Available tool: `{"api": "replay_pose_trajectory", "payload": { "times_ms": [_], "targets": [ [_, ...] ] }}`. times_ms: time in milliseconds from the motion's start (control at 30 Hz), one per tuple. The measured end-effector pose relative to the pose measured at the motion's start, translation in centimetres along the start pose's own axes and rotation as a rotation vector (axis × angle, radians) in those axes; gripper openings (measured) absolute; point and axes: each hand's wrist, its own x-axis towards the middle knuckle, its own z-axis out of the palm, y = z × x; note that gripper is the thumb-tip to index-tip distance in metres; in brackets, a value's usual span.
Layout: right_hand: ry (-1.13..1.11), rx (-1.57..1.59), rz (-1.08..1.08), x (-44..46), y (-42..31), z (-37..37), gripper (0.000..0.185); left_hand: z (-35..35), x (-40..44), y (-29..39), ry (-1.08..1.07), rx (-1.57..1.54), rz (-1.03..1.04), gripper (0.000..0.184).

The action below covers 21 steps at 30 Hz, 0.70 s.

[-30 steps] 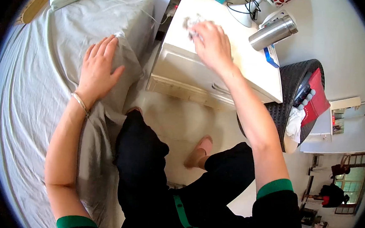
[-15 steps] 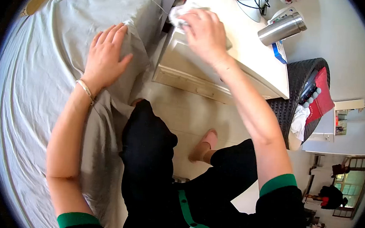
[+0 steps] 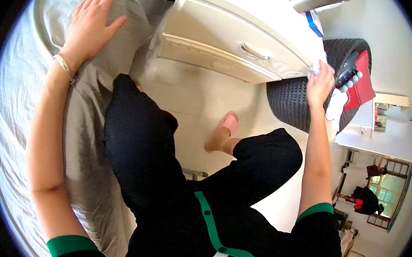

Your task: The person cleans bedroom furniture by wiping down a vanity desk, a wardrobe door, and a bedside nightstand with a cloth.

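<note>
My right grip [image 3: 319, 88] is pinching what looks like a white cloth [image 3: 316, 66] at the corner of the drawer cabinet [image 3: 204, 23], left hand [image 3: 91, 30] spread on the bedsheet [image 3: 88, 134], and a slackening pinch could drop it.

The white cabinet [image 3: 276, 16] bears a metal flask [image 3: 315, 1], a blue box [image 3: 313, 24] and, at one corner, a cloth [image 3: 318, 61] under the right hand [image 3: 321, 85], while the left hand [image 3: 91, 29] rests on the grey bed [image 3: 12, 129].
</note>
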Motion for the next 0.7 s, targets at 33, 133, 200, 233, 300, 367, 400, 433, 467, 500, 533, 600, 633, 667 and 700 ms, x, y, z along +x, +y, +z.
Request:
{"api": "replay_pose_trajectory", "payload": {
  "times_ms": [33,133,200,233,300,367,400,433,467,500,533,600,633,667,700],
  "targets": [
    [0.02,0.116,0.154,-1.6,2.8,0.6,0.054,-0.1,0.1,0.1,-0.002,0.018,-0.005,0.063],
    [0.498,0.885,1.277,-4.6,5.9,5.0,0.027,0.5,0.0,-0.3,0.026,0.044,0.016,0.062],
    [0.413,1.07,1.314,-4.8,3.2,6.6,0.019,0.4,0.2,-0.5,-0.031,0.019,0.02,0.064],
    [0.281,1.141,1.246,-3.7,0.6,6.7,0.016,0.2,0.3,-0.5,-0.025,0.022,0.023,0.064],
    [0.18,1.068,1.042,-0.6,-6.2,6.5,0.029,-0.1,0.1,-0.1,-0.047,0.018,0.004,0.063],
    [0.271,0.728,0.942,1.2,-13.9,7.5,0.045,-0.4,0.0,0.4,-0.043,0.017,-0.001,0.063],
    [0.312,0.806,0.867,1.9,-17.9,6.2,0.045,-0.5,0.1,0.6,-0.041,0.021,-0.01,0.063],
    [0.319,0.764,0.673,2.2,-21.6,4.2,0.044,-0.5,0.3,0.5,-0.039,0.024,-0.008,0.063],
    [0.26,0.803,0.445,1.9,-23.1,4.2,0.047,-0.5,0.3,0.3,-0.047,0.015,-0.004,0.064],
    [-0.017,0.968,0.379,2.4,-24.3,2.1,0.046,-0.5,0.1,0.2,-0.056,0.006,-0.001,0.064],
    [-0.117,0.936,0.023,2.8,-24.1,1.4,0.045,-0.6,0.0,0.2,-0.061,0.012,-0.002,0.064],
    [-0.223,0.786,-0.002,2.8,-24.7,-0.5,0.047,-0.6,0.2,0.2,-0.059,-0.008,0.005,0.063],
    [-0.22,0.786,-0.002,2.3,-24.3,-0.1,0.047,-0.5,0.2,0.2,-0.056,-0.006,0.005,0.063],
    [-0.182,0.713,0.096,1.5,-23.4,0.6,0.048,-0.4,0.2,0.2,-0.056,0.001,-0.003,0.063],
    [-0.145,0.639,0.191,0.8,-22.4,1.4,0.049,-0.4,0.2,0.2,-0.055,0.007,-0.014,0.063]
  ]
}}
